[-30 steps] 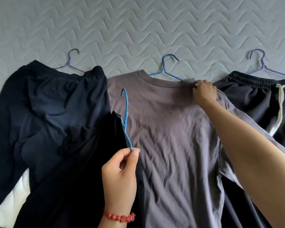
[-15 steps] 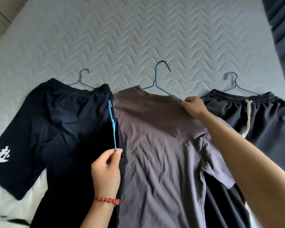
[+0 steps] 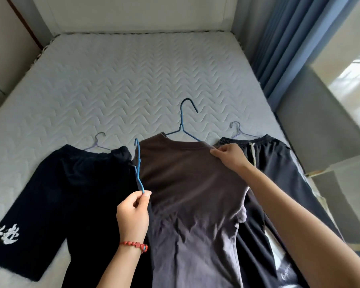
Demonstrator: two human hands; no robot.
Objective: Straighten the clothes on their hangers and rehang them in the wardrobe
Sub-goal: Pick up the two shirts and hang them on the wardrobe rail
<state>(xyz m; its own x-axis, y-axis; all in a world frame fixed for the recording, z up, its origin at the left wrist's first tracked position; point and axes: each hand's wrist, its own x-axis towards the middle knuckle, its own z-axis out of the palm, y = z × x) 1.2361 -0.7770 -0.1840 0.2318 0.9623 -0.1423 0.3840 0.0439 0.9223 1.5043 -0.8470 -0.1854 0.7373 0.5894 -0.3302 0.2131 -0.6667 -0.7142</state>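
A grey-brown T-shirt (image 3: 187, 194) lies on the mattress on a blue hanger (image 3: 183, 125) whose hook points away from me. My right hand (image 3: 230, 157) pinches the shirt's right shoulder seam. My left hand (image 3: 133, 213) pinches the lower end of a second blue hanger (image 3: 138, 167), held upright over the shirt's left edge, with black fabric hanging from it. Dark navy shorts (image 3: 67, 194) on a pale purple hanger (image 3: 98, 142) lie to the left. Dark drawstring trousers (image 3: 279, 163) on another purple hanger (image 3: 238, 130) lie to the right.
The clothes lie on a white quilted mattress (image 3: 123, 80) with a pale headboard (image 3: 133, 15) at the far end. Blue curtains (image 3: 285, 42) and a bright window are to the right. A wall runs along the left side.
The camera has tilted up, showing the headboard and curtains. Both hands keep their holds. The shirt's shoulder and its blue hanger look lifted a little off the mattress.
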